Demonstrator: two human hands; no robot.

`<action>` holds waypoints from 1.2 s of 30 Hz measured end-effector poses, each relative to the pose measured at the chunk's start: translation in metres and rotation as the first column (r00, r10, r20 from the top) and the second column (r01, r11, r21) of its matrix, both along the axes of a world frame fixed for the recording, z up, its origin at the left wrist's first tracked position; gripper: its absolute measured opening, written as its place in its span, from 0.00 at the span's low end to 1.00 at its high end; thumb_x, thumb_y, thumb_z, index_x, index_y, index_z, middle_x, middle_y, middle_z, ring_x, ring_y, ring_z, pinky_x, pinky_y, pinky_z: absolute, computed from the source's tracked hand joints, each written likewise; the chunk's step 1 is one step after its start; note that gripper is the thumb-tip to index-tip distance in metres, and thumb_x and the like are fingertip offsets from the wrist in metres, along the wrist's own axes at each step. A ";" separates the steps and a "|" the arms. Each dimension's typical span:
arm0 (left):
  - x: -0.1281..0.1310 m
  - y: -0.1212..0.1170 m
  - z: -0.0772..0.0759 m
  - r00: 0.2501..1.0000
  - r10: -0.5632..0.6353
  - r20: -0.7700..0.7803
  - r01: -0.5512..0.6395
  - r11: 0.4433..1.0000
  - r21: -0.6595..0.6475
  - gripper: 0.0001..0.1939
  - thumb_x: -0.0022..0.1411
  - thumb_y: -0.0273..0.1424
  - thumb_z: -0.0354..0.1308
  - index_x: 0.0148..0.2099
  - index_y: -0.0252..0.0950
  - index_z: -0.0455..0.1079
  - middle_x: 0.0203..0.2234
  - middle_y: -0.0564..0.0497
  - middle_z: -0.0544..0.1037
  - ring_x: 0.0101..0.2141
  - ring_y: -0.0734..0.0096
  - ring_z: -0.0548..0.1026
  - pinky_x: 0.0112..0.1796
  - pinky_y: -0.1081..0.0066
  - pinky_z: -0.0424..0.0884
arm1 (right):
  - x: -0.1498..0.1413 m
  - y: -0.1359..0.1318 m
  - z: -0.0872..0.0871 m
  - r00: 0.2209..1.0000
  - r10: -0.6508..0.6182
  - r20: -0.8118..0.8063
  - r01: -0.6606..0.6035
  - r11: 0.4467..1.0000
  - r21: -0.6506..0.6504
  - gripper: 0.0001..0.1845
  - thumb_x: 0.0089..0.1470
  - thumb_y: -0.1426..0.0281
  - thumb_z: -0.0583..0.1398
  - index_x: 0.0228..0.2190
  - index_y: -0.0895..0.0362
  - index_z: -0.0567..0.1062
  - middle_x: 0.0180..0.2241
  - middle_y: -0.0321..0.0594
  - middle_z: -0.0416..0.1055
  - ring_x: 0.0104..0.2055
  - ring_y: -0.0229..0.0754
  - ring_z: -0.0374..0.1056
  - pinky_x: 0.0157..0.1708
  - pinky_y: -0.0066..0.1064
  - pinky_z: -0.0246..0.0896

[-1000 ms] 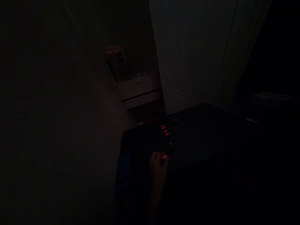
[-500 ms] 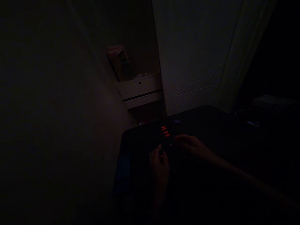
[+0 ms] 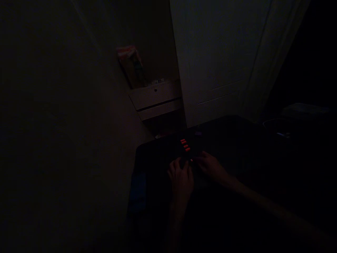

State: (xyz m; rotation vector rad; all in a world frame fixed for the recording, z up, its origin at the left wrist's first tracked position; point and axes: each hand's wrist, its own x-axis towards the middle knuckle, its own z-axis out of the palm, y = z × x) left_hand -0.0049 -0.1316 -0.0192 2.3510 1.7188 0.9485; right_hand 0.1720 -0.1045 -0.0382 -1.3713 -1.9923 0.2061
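Observation:
Very little light falls on the dark table (image 3: 163, 154). My left hand (image 3: 182, 177) rests low over it, fingers curled and thumb a little apart, around something dark that I cannot make out. Just to its right, my right hand (image 3: 212, 168) reaches in with fingertips pressed together; what they hold, if anything, is lost in the dark. Between the two hands shows a tiny orange-red piece (image 3: 191, 160). Beyond them several small orange-red cylinders (image 3: 185, 145) lie side by side in a slanting row.
A blue flat item (image 3: 138, 191) lies at the table's left edge. Near the far edge is a small purple piece (image 3: 198, 133). Behind stand a drawer unit (image 3: 158, 100) with a bag-like item (image 3: 131, 66) on top, and a pale door-like panel (image 3: 210, 70). A thin cable (image 3: 272, 121) is at right.
My right hand has come in from the right to beside my left hand. The orange piece at my left fingers no longer shows. My left hand has shifted slightly forward; the row of cylinders stays put.

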 end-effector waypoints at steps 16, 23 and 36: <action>0.005 -0.004 -0.003 0.992 0.043 -0.122 -0.057 0.993 -0.108 0.18 0.69 0.34 0.53 0.58 0.41 0.73 0.57 0.43 0.72 0.57 0.50 0.64 0.55 0.50 0.61 | -0.004 -0.011 0.011 0.865 -0.011 0.501 -0.002 1.000 0.025 0.24 0.62 0.71 0.59 0.58 0.55 0.72 0.47 0.52 0.72 0.44 0.50 0.70 0.41 0.37 0.66; 0.005 -0.005 0.000 0.987 0.044 -0.153 -0.064 0.990 -0.125 0.18 0.69 0.35 0.53 0.58 0.42 0.73 0.57 0.44 0.71 0.57 0.52 0.64 0.55 0.52 0.61 | -0.004 -0.010 0.013 0.879 -0.004 0.476 -0.008 1.000 0.022 0.22 0.62 0.71 0.59 0.57 0.55 0.73 0.45 0.50 0.72 0.43 0.48 0.70 0.39 0.34 0.66; 0.005 -0.004 -0.002 0.990 0.041 -0.136 -0.059 0.990 -0.131 0.19 0.69 0.36 0.52 0.59 0.43 0.72 0.58 0.44 0.71 0.57 0.52 0.64 0.55 0.51 0.60 | 0.002 -0.003 0.003 0.981 0.003 0.195 0.002 1.000 -0.024 0.19 0.64 0.70 0.56 0.55 0.55 0.74 0.48 0.45 0.72 0.43 0.43 0.74 0.42 0.31 0.69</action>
